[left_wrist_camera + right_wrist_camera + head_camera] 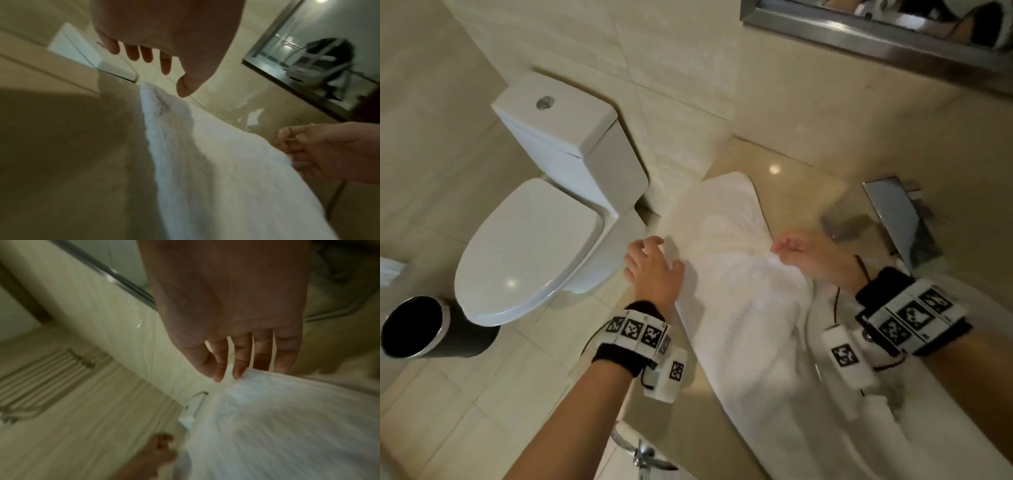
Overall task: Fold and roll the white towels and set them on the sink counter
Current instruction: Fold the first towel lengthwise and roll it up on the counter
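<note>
right hand pinches towel; left hand relaxed beside it. only head view shows toilet.

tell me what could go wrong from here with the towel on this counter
The white towel overhangs the counter edge beside the toilet; it could slide off toward the floor. The left hand hovers open at that edge, while the right hand pinches the bunched middle, so a fold may set in crooked. The towel's near end may droop into the sink.
</note>
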The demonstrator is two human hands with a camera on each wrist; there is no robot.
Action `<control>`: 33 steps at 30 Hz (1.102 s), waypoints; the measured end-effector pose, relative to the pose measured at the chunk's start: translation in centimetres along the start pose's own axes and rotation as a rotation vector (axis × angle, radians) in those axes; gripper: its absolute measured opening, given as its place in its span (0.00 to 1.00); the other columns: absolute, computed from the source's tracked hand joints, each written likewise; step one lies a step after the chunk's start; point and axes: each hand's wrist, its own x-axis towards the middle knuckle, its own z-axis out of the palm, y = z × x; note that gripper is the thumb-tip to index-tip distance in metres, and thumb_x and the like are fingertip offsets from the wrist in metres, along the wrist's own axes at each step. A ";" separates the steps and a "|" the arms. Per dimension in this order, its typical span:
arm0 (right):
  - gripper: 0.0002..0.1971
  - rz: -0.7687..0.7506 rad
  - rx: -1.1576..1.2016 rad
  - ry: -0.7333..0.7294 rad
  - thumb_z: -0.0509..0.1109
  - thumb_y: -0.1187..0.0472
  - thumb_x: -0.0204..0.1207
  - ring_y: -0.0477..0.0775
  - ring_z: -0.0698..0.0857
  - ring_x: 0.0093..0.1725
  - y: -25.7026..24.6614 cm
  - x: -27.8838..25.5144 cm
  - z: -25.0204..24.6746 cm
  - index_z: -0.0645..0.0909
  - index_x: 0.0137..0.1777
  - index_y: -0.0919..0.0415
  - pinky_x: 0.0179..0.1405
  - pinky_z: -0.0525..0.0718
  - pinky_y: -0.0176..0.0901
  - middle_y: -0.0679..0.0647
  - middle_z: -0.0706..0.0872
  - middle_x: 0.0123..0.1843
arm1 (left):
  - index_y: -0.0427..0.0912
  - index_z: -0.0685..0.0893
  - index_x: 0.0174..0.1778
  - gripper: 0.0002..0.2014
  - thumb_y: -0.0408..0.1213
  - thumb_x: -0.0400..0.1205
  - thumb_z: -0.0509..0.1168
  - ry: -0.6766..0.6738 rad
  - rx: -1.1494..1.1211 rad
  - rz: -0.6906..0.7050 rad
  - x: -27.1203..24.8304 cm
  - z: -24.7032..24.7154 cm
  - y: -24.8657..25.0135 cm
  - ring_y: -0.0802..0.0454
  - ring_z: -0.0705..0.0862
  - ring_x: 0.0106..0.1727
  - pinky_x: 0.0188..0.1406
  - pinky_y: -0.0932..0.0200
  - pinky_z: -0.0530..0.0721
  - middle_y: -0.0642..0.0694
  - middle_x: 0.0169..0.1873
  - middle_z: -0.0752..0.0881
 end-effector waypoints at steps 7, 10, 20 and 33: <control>0.09 -0.047 -0.100 0.005 0.66 0.72 0.74 0.49 0.73 0.41 3.9 -8.7 4.1 0.81 0.42 0.57 0.42 0.71 0.34 0.54 0.73 0.41 | 0.31 0.60 0.67 0.29 0.42 0.78 0.66 -0.303 -0.141 -0.107 -6.8 0.2 -1.3 0.37 0.74 0.64 0.61 0.48 0.75 0.37 0.65 0.67; 0.13 -0.069 -0.094 -0.317 0.68 0.67 0.76 0.45 0.72 0.31 3.1 -12.0 6.0 0.76 0.34 0.49 0.34 0.70 0.32 0.52 0.75 0.32 | 0.31 0.59 0.67 0.30 0.45 0.79 0.65 -0.409 -0.174 -0.110 -8.3 0.2 -2.2 0.38 0.80 0.58 0.61 0.45 0.80 0.37 0.62 0.74; 0.24 -0.036 -1.081 -0.511 0.61 0.41 0.77 0.57 0.76 0.37 2.4 -19.0 12.0 0.79 0.43 0.65 0.32 0.71 0.41 0.57 0.82 0.38 | 0.33 0.81 0.31 0.25 0.54 0.81 0.62 -0.905 -0.198 -0.230 -12.8 0.9 -2.7 0.53 0.79 0.12 0.12 0.69 0.74 0.43 0.17 0.84; 0.15 0.153 -0.502 -0.371 0.61 0.56 0.78 0.55 0.81 0.38 -0.1 -14.8 14.7 0.77 0.31 0.62 0.53 0.84 0.48 0.61 0.89 0.38 | 0.35 0.79 0.47 0.11 0.41 0.84 0.60 -0.894 -0.492 -0.222 -13.4 0.1 -3.6 0.53 0.85 0.25 0.26 0.64 0.82 0.41 0.30 0.87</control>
